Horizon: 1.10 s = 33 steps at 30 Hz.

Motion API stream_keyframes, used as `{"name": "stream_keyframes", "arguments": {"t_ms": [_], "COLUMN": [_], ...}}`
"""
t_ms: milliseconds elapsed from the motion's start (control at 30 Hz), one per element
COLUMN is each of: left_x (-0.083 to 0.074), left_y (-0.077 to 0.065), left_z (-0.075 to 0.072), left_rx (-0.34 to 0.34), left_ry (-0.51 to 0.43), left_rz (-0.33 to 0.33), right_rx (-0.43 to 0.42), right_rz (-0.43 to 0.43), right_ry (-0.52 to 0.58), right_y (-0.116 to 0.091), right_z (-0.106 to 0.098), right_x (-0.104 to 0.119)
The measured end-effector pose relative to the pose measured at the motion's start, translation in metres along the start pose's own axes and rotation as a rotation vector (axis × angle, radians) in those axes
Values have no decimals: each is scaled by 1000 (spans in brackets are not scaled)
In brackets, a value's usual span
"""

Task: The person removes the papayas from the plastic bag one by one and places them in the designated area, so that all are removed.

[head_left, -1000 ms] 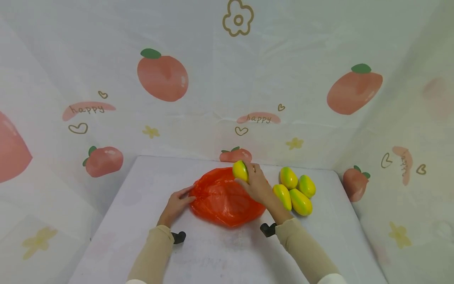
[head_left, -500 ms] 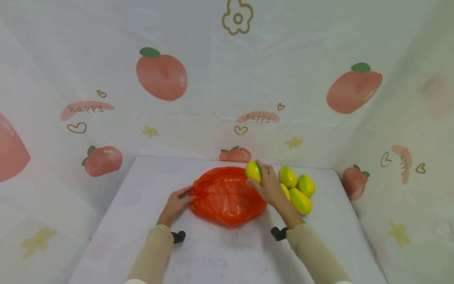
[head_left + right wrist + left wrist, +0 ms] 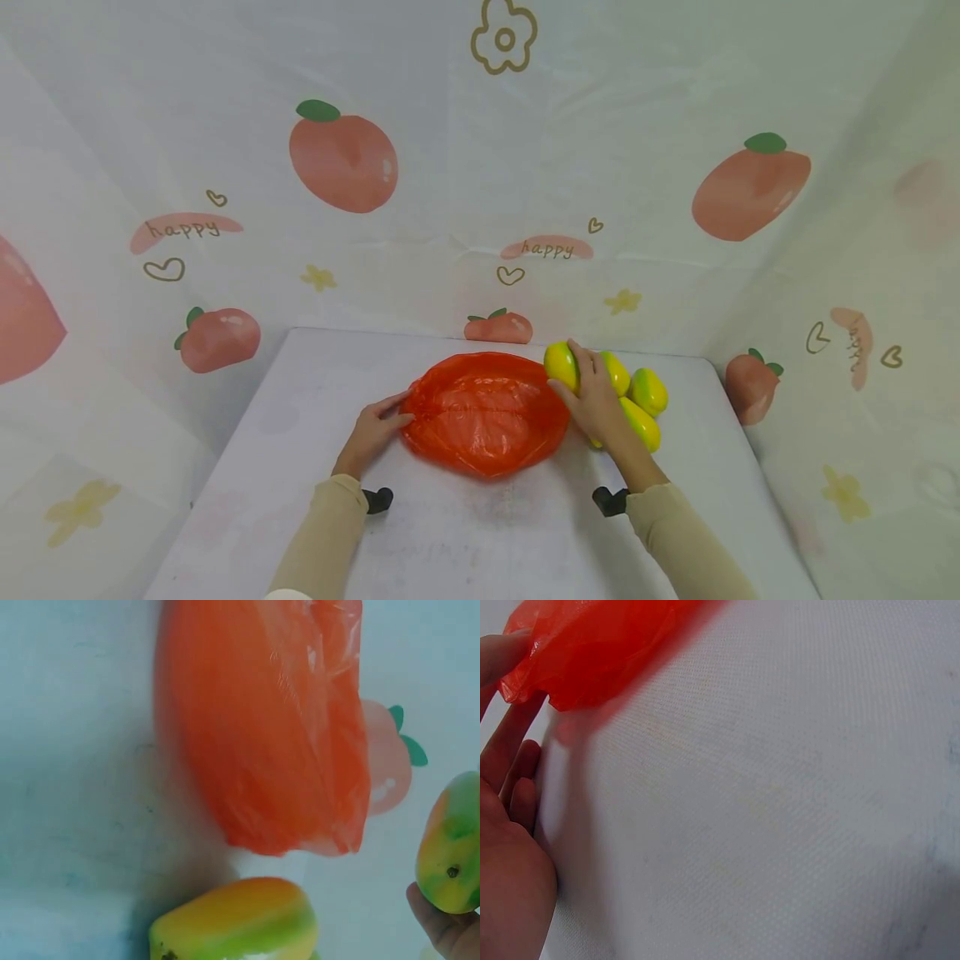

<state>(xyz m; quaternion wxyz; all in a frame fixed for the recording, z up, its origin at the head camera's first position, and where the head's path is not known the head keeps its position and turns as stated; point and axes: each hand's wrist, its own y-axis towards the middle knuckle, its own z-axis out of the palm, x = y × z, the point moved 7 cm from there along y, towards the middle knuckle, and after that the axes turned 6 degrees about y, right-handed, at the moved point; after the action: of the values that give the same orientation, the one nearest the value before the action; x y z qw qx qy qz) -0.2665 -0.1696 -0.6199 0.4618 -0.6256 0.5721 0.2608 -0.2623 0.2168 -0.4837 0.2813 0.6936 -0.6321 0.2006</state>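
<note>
A red plastic bag (image 3: 483, 421) lies on the white table with its mouth spread open. At its left edge my left hand (image 3: 372, 435) pinches the film between thumb and fingers; the left wrist view shows the bag's bunched corner (image 3: 574, 667) there. My right hand (image 3: 600, 404) grips a yellow-green mango (image 3: 559, 365), held up just beyond the bag's right rim. In the right wrist view the stem end of this held mango (image 3: 454, 847) faces the camera. Several more mangoes (image 3: 649, 392) lie on the table right of the bag, partly hidden by my right hand and forearm.
The white table (image 3: 450, 533) ends at a printed cloth backdrop (image 3: 420, 275) behind, with cloth walls on both sides. A black wrist mount (image 3: 378, 500) sticks out by the left sleeve, another mount (image 3: 611, 502) by the right.
My right hand has moved rightward with the mango, from above the bag to beside its right rim, in front of the other mangoes. The left hand has stayed on the bag's left edge.
</note>
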Motion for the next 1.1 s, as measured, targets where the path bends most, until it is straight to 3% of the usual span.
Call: {"name": "stream_keyframes", "arguments": {"t_ms": [433, 700, 1100], "left_x": [1, -1, 1], "left_y": [1, 0, 1], "left_z": [0, 1, 1], "left_rx": [-2, -6, 1], "left_ry": [-2, 10, 0], "left_rz": [6, 0, 7], "right_rx": [-39, -92, -175], "right_rz": [60, 20, 44], "right_ry": [-26, -20, -57], "right_y": [-8, -18, -35], "right_z": [-17, -36, -51], "right_x": [-24, -42, -77]}}
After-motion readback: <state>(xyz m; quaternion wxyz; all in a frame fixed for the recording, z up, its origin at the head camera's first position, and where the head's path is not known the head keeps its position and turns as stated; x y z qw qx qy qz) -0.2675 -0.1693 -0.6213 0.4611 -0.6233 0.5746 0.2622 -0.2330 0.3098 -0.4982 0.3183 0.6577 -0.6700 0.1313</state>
